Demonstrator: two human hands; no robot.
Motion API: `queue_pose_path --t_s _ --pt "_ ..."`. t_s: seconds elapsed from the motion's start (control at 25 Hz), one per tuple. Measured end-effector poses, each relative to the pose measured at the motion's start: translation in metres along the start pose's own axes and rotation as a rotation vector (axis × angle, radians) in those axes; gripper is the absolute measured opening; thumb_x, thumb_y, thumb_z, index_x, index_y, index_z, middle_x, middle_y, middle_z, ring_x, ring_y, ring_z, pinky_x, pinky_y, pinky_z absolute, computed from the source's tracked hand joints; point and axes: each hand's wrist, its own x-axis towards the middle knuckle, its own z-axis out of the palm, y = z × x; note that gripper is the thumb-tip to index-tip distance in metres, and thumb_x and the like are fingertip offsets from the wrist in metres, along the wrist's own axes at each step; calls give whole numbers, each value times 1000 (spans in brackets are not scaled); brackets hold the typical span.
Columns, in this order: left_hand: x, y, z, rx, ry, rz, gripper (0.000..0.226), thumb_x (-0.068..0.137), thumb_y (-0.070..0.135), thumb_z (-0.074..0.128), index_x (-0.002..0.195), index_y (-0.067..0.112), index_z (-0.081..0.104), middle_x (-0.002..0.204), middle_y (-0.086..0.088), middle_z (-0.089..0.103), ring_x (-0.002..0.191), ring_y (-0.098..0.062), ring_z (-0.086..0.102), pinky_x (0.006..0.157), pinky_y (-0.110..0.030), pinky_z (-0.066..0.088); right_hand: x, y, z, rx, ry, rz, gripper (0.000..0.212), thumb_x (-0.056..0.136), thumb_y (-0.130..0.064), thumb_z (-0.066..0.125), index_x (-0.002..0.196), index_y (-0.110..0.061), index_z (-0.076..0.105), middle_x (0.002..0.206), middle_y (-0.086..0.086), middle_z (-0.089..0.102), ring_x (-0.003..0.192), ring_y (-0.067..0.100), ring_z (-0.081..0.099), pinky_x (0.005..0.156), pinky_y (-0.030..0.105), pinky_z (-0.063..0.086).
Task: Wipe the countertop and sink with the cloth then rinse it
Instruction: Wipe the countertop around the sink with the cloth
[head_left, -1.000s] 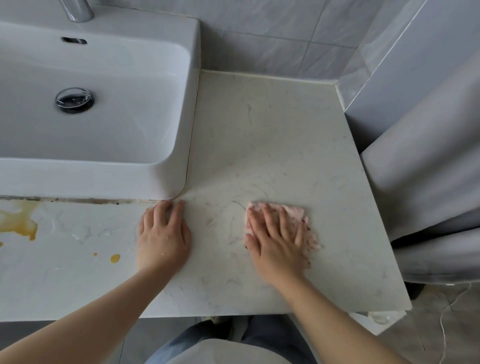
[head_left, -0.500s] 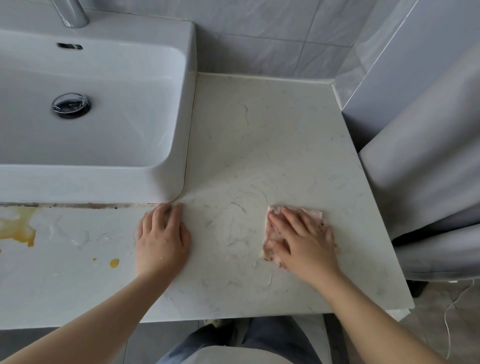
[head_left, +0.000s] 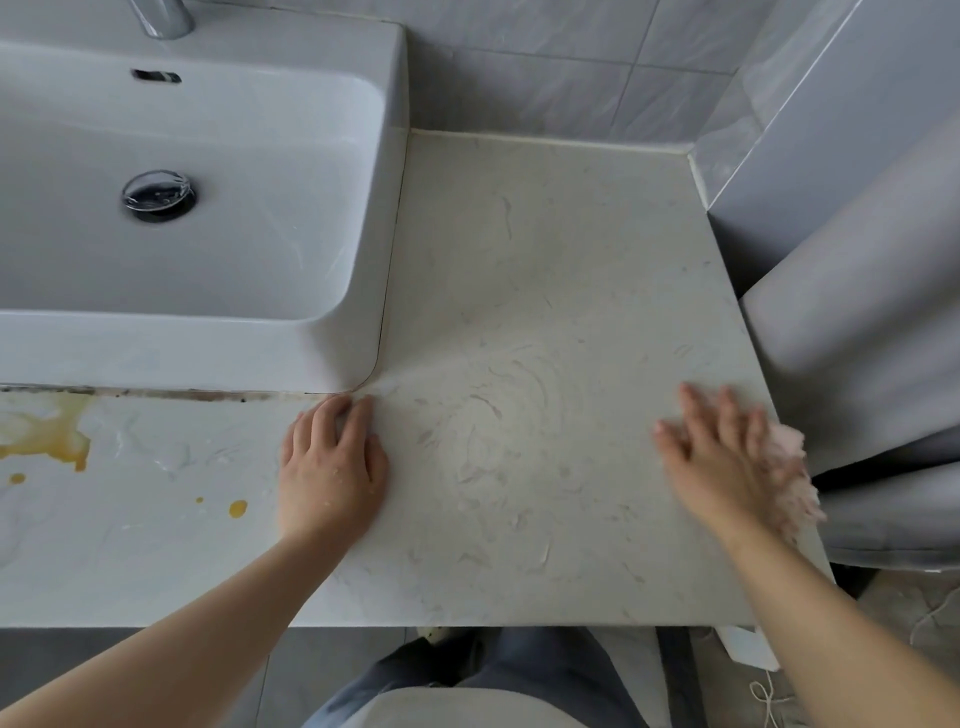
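Cloth (head_left: 789, 447), pink, head view: where does it lie? (Reader)

At the right edge of the countertop (head_left: 519, 260), beneath the right hand (head_left: 727, 457); its fringe shows past the fingers, just beside the grey curtain (head_left: 857, 312). This part is blurred. (Legend)

How does that hand meet it? (Reader)

Palm down, with straight, spread fingers pressing flat on the fabric; nothing is curled around it. (Legend)

And the other hand? (Reader)

The left hand (head_left: 332, 462) rests flat on the countertop and grasps nothing. Its fingertips lie just beside the front right corner of the sink (head_left: 208, 353). (Legend)

Other features? (Reader)

Yellow stains (head_left: 47, 436) mark the countertop in front of the sink, well to the left of both hands. A metal drain plug (head_left: 158, 195) sits in the basin, and the faucet base (head_left: 161, 18) stands at its back rim. (Legend)
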Motion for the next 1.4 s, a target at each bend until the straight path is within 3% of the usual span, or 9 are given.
queue_pose_path --t_s 0.08,0.28,0.44,0.52,0.76,1.0,1.16,1.24,1.4 --pt "0 1 2 6 3 -5 47 82 28 33 117 10 59 119 -15 55 113 -35 45 100 -49 35 -17 -11 7 -13 23 92 67 88 -69 7 149 -43 -1 160 4 -12 146 30 -11 110 66 -2" --pt "0 -1 1 -4 11 14 48 81 28 33 117 9 58 120 -16 54 113 -35 43 100 -50 34 -68 -66 39 -103 97 -570 65 95 -57 -1 147 -29 24 150 5 39 137 31 38 110 49 10" --pt "1 -1 0 -5 -5 -2 49 81 29 32 118 9 58 122 -16 53 115 -36 42 102 -50 32 -13 18 10 -9 56 -93 57 95 -54 0 149 -40 -5 160 -9 -7 147 18 -9 114 57 -7" --pt "1 0 1 5 -14 -2 51 81 30 31 119 9 57 122 -16 53 115 -36 43 102 -49 32 -18 19 10 35 76 65 59 94 -54 7 151 -38 0 160 -6 -7 147 20 -9 113 61 -2" --pt "0 1 -1 -9 -27 -9 50 81 29 32 121 9 56 124 -16 52 116 -36 41 102 -49 30 -71 -47 39 -177 100 -631 62 95 -60 3 146 -34 24 150 -1 39 138 30 36 112 54 14" --pt "0 -1 -1 -6 -22 -2 50 81 30 31 119 10 56 124 -17 52 116 -37 42 102 -49 31 -47 23 25 18 146 105 68 87 -63 1 151 -37 0 161 -3 -2 147 23 -6 114 58 1" --pt "-1 -2 1 -12 -28 7 47 81 27 36 120 11 56 123 -17 51 115 -38 41 101 -51 31 -107 -56 53 -63 98 -344 77 91 -67 4 143 -23 41 148 10 41 134 38 39 106 57 14" --pt "0 -2 0 -19 -24 5 46 81 25 38 120 11 56 124 -16 50 116 -38 40 102 -50 30 -101 -47 49 -161 80 -562 67 93 -63 6 143 -30 37 149 0 38 135 33 40 106 56 15" --pt "0 -3 -1 -33 -48 6 47 81 27 36 121 12 56 126 -15 49 118 -36 39 103 -49 28 -58 40 26 -68 111 -155 71 83 -67 -3 149 -42 6 160 -9 6 147 18 3 115 54 3"
